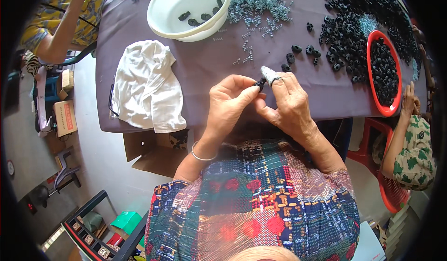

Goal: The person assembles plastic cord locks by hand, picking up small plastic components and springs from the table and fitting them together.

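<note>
My left hand point(227, 103) pinches a small black plastic part point(260, 85) between thumb and fingertips, just above the table's near edge. My right hand point(292, 102) meets it from the other side, fingers closed in at the same part. White wrapping point(268, 74) covers one of its fingertips, and a dark ring-like band sits at the base of that wrap. The fingers partly hide the part, so its exact shape cannot be made out. Beyond the right hand lie several loose black parts point(296, 49). Small metal springs point(247, 47) are scattered farther up.
A white bowl point(200, 35) with several black pieces stands at the far left. White cloth point(146, 86) lies near the left edge. Springs point(260, 0) and black parts point(347, 42) are heaped beyond. A red basin point(385, 110) holds more. Other people sit left and right.
</note>
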A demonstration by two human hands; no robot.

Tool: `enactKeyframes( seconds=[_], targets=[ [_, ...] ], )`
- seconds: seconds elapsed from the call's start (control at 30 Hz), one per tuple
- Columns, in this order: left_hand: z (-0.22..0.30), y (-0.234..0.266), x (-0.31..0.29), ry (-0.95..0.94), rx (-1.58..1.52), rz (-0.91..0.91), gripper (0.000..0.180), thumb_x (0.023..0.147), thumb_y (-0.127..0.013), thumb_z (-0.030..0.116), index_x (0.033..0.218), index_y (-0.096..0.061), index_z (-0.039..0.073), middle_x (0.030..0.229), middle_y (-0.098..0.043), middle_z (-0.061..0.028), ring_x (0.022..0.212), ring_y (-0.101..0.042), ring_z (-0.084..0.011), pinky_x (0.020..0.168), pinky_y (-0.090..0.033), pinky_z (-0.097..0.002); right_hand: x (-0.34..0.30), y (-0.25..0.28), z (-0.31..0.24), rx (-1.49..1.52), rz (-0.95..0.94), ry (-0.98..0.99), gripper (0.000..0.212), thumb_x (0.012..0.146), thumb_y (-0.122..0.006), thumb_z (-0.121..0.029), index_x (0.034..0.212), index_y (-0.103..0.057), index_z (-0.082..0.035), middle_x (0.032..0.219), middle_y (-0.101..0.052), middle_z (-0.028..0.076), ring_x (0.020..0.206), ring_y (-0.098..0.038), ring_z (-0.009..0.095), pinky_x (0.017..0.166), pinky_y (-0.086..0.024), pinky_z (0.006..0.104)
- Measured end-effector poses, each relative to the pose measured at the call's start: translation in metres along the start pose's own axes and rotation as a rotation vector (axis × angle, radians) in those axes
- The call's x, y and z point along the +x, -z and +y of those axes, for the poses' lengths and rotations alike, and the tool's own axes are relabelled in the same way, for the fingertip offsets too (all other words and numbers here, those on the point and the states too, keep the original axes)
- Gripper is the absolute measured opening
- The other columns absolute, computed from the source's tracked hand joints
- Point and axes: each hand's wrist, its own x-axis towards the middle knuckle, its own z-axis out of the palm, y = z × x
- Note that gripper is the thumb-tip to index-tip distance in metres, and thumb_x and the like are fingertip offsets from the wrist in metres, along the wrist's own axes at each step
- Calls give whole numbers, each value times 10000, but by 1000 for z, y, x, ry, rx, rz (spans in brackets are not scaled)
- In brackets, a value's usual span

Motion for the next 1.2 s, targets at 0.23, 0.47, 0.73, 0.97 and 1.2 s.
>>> enactKeyframes(
  seconds=[0.23, 0.47, 0.73, 0.97, 1.2],
  targets=[
    [0, 1, 2, -27, 10, 7, 95, 890, -635, 14, 957, -604, -47, 875, -669, -108, 783, -670, -164, 719, -557, -269, 3, -9, 3, -71, 18, 39, 429, 658, -709, -104, 1027, -593, 82, 861, -599, 156, 784, -598, 302, 636, -533, 366],
    [1, 1, 2, 10, 71, 5, 90, 890, -633, 15, 943, -605, -52, 855, -668, -101, 768, -656, -140, 719, -551, -260, 4, -13, 0, -98, 34, 38, 389, 633, -718, -109, 956, -604, 75, 814, -598, 145, 736, -602, 297, 593, -524, 359],
    [-5, 4, 2, 29, 136, 43, 114, 904, -631, 69, 925, -633, -43, 830, -660, -43, 741, -612, -75, 676, -498, -212, -3, -19, 6, -56, 57, 31, 386, 624, -725, -97, 949, -603, 71, 772, -580, 148, 675, -590, 302, 570, -511, 364],
    [-4, -1, 1, -20, 282, 69, 127, 908, -630, 79, 921, -636, -47, 794, -658, -21, 723, -595, -56, 650, -488, -205, -5, -21, 9, -40, 85, 46, 346, 616, -708, -62, 919, -600, 67, 745, -564, 141, 642, -571, 301, 552, -497, 369],
    [-1, -7, 4, -9, 249, 47, 132, 910, -625, 79, 917, -641, -52, 793, -671, -52, 731, -618, -76, 652, -497, -217, -4, -17, 13, -49, 103, 74, 291, 618, -701, -30, 873, -593, 60, 698, -539, 118, 597, -544, 273, 515, -474, 359]
  ],
)
